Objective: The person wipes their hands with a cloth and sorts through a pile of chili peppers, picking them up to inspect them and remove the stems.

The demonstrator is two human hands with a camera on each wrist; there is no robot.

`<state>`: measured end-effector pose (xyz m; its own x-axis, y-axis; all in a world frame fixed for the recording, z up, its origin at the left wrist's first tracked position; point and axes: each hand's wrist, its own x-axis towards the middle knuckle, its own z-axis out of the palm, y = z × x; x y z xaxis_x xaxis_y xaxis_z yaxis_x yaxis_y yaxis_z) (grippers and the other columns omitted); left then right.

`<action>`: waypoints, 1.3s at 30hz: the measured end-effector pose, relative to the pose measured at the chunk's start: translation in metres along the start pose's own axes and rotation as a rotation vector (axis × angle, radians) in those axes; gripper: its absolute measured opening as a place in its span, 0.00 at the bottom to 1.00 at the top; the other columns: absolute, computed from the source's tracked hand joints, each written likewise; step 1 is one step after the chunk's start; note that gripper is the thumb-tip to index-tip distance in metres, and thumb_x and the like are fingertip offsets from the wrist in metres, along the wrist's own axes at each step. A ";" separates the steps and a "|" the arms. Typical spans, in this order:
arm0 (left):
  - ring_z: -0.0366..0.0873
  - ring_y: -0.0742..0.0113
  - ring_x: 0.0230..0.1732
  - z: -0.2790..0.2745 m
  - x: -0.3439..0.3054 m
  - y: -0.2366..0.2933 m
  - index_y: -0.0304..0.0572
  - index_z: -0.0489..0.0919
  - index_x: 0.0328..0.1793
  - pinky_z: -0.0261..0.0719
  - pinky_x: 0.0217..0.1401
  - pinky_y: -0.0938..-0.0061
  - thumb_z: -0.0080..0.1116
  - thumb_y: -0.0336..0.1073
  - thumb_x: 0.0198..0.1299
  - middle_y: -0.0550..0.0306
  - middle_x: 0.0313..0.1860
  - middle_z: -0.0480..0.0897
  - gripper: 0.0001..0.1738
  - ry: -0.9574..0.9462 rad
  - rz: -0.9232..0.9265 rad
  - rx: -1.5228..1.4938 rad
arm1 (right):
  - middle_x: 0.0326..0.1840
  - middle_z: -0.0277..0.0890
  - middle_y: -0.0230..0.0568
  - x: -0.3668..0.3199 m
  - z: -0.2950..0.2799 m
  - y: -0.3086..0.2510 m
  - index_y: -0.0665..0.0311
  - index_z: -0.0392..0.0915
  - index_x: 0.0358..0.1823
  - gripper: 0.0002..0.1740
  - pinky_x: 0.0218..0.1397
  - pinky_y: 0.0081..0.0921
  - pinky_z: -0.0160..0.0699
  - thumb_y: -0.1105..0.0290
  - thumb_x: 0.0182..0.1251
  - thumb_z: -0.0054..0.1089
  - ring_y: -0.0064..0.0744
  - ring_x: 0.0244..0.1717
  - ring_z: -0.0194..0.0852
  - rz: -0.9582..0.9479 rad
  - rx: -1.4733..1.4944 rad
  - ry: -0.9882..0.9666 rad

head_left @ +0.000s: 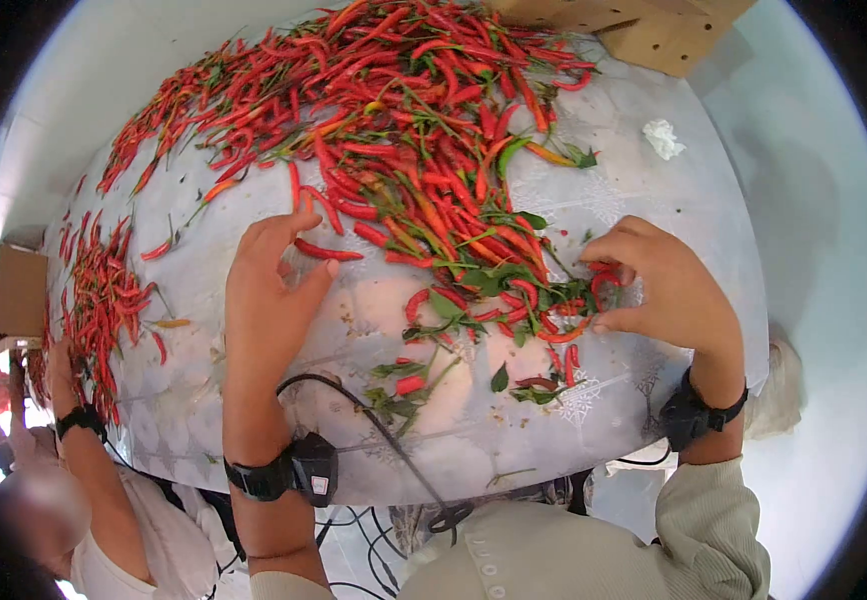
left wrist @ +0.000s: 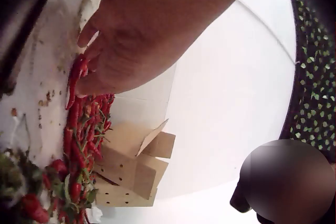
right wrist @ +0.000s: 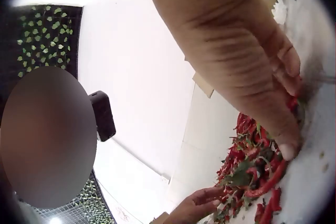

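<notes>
My left hand (head_left: pixel 274 290) is over the table, left of the pile, thumb and fingers apart. A single red chili pepper (head_left: pixel 329 250) lies right by its fingertips; in the left wrist view this chili (left wrist: pixel 77 79) overlaps the fingers. At the pile's near right edge, my right hand (head_left: pixel 669 285) arches with its fingers and thumb spread around short red chili pieces (head_left: pixel 606 277) and leaves. The right thumb comes close to a curved red chili (head_left: pixel 566 335). Green leaves (head_left: pixel 499 278) and stems are mixed among the chilies between the hands.
A large chili heap (head_left: pixel 384 90) covers the table's (head_left: pixel 689 210) far side. Cardboard boxes (head_left: pixel 649 35) stand behind it. Crumpled white tissue (head_left: pixel 663 139) lies at right. At left, another person's hand (head_left: pixel 60 375) is beside a smaller chili pile (head_left: pixel 104 300). A black cable (head_left: pixel 379 425) crosses the near edge.
</notes>
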<state>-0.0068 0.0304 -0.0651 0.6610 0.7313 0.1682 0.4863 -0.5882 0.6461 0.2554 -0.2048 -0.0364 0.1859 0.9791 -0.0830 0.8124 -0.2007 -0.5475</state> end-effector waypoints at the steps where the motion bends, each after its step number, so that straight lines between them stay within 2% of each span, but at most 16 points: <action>1: 0.76 0.63 0.52 0.004 0.000 -0.005 0.44 0.78 0.55 0.74 0.49 0.74 0.65 0.28 0.49 0.58 0.50 0.79 0.23 -0.017 0.040 0.028 | 0.38 0.71 0.37 0.001 0.005 0.002 0.61 0.78 0.45 0.29 0.38 0.29 0.75 0.69 0.36 0.77 0.33 0.35 0.72 -0.034 -0.021 0.040; 5: 0.78 0.62 0.49 0.011 -0.009 0.009 0.43 0.78 0.55 0.77 0.48 0.72 0.66 0.27 0.49 0.56 0.49 0.79 0.23 -0.119 0.145 0.039 | 0.41 0.72 0.37 0.010 0.018 -0.009 0.60 0.78 0.46 0.27 0.37 0.26 0.76 0.71 0.39 0.76 0.32 0.36 0.74 -0.062 0.168 0.062; 8: 0.79 0.63 0.48 0.011 -0.013 0.030 0.41 0.79 0.53 0.78 0.48 0.73 0.65 0.28 0.52 0.55 0.47 0.79 0.20 -0.387 0.241 -0.181 | 0.42 0.73 0.38 0.014 0.023 -0.020 0.61 0.78 0.47 0.24 0.38 0.27 0.76 0.71 0.44 0.74 0.32 0.37 0.75 -0.123 0.298 0.034; 10: 0.79 0.65 0.49 0.007 -0.014 0.039 0.39 0.78 0.53 0.78 0.49 0.74 0.65 0.28 0.54 0.55 0.48 0.79 0.19 -0.407 0.181 -0.333 | 0.42 0.75 0.40 0.017 0.017 -0.028 0.62 0.77 0.49 0.23 0.40 0.32 0.77 0.70 0.49 0.72 0.35 0.38 0.77 -0.128 0.407 0.000; 11: 0.78 0.66 0.49 0.004 -0.014 0.040 0.38 0.77 0.54 0.78 0.49 0.74 0.65 0.29 0.56 0.55 0.48 0.79 0.18 -0.415 0.148 -0.410 | 0.43 0.75 0.39 0.021 0.014 -0.028 0.62 0.77 0.49 0.22 0.39 0.29 0.76 0.69 0.51 0.71 0.31 0.38 0.76 -0.103 0.386 0.030; 13: 0.78 0.66 0.48 0.004 -0.007 0.033 0.38 0.78 0.52 0.78 0.49 0.72 0.64 0.32 0.57 0.54 0.48 0.80 0.17 -0.203 0.041 -0.442 | 0.44 0.75 0.37 0.035 0.005 -0.023 0.61 0.78 0.50 0.20 0.37 0.22 0.75 0.67 0.55 0.69 0.23 0.38 0.75 -0.049 0.350 0.084; 15: 0.78 0.66 0.48 -0.001 0.004 0.027 0.40 0.77 0.54 0.77 0.51 0.71 0.64 0.34 0.58 0.54 0.49 0.79 0.18 -0.039 -0.051 -0.388 | 0.43 0.75 0.37 0.061 0.001 -0.005 0.62 0.76 0.53 0.20 0.40 0.24 0.75 0.63 0.61 0.65 0.24 0.39 0.74 -0.106 0.239 0.217; 17: 0.78 0.61 0.51 -0.006 0.021 0.025 0.38 0.77 0.55 0.76 0.53 0.69 0.64 0.35 0.57 0.51 0.50 0.80 0.20 0.000 0.016 -0.307 | 0.46 0.76 0.39 0.098 -0.002 0.014 0.64 0.74 0.55 0.22 0.43 0.27 0.75 0.61 0.64 0.62 0.27 0.42 0.74 -0.178 0.142 0.301; 19: 0.77 0.55 0.53 -0.006 0.043 0.021 0.36 0.76 0.57 0.75 0.56 0.66 0.65 0.38 0.56 0.48 0.51 0.80 0.24 0.018 0.083 -0.213 | 0.49 0.76 0.40 0.130 -0.010 0.011 0.65 0.73 0.57 0.23 0.47 0.28 0.74 0.59 0.65 0.60 0.28 0.44 0.73 -0.035 0.164 0.259; 21: 0.75 0.49 0.56 0.004 0.070 0.003 0.34 0.75 0.58 0.73 0.58 0.63 0.66 0.43 0.55 0.43 0.51 0.80 0.28 0.010 0.161 -0.096 | 0.50 0.76 0.42 0.165 -0.007 0.018 0.65 0.73 0.57 0.24 0.49 0.30 0.74 0.56 0.66 0.59 0.32 0.44 0.74 -0.053 0.099 0.273; 27: 0.73 0.43 0.58 0.039 0.115 0.000 0.31 0.72 0.62 0.69 0.62 0.58 0.64 0.51 0.54 0.36 0.53 0.79 0.36 0.035 -0.011 -0.150 | 0.47 0.77 0.49 0.213 0.007 0.005 0.60 0.76 0.55 0.26 0.57 0.40 0.69 0.47 0.68 0.49 0.48 0.51 0.73 0.064 -0.047 0.273; 29: 0.74 0.46 0.59 0.049 0.131 0.000 0.30 0.72 0.62 0.69 0.63 0.61 0.62 0.51 0.55 0.38 0.52 0.80 0.36 0.035 -0.100 -0.181 | 0.47 0.76 0.51 0.215 0.011 0.000 0.56 0.79 0.51 0.25 0.59 0.43 0.68 0.46 0.69 0.45 0.51 0.54 0.71 0.050 -0.103 0.315; 30: 0.74 0.48 0.59 0.054 0.135 -0.001 0.30 0.72 0.62 0.69 0.63 0.62 0.61 0.52 0.56 0.39 0.52 0.80 0.36 0.031 -0.149 -0.195 | 0.48 0.76 0.51 0.216 0.012 -0.002 0.57 0.79 0.50 0.24 0.59 0.43 0.68 0.46 0.70 0.45 0.52 0.54 0.71 0.041 -0.116 0.245; 33: 0.72 0.62 0.54 0.047 0.138 0.025 0.38 0.73 0.63 0.69 0.58 0.67 0.59 0.51 0.61 0.54 0.57 0.76 0.30 -0.206 -0.316 -0.493 | 0.48 0.76 0.53 0.218 0.011 -0.006 0.59 0.80 0.47 0.25 0.58 0.45 0.69 0.47 0.70 0.44 0.53 0.53 0.72 -0.002 -0.123 0.109; 36: 0.71 0.65 0.51 0.047 0.141 0.024 0.43 0.76 0.57 0.70 0.54 0.68 0.57 0.52 0.62 0.57 0.54 0.77 0.25 -0.353 -0.302 -0.640 | 0.46 0.79 0.57 0.224 0.017 0.003 0.66 0.82 0.45 0.29 0.55 0.46 0.72 0.47 0.70 0.42 0.54 0.50 0.77 -0.066 -0.068 0.100; 39: 0.72 0.67 0.49 0.043 0.124 0.037 0.44 0.77 0.54 0.73 0.52 0.68 0.57 0.50 0.63 0.58 0.49 0.79 0.21 -0.274 -0.378 -0.635 | 0.25 0.74 0.40 0.210 0.012 -0.001 0.68 0.78 0.42 0.26 0.41 0.35 0.72 0.49 0.72 0.45 0.35 0.33 0.74 -0.014 0.175 0.066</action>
<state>0.1178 0.0845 -0.0525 0.6734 0.6824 -0.2844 0.3419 0.0537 0.9382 0.2868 0.0016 -0.0634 0.2153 0.9763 -0.0230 0.7080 -0.1723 -0.6849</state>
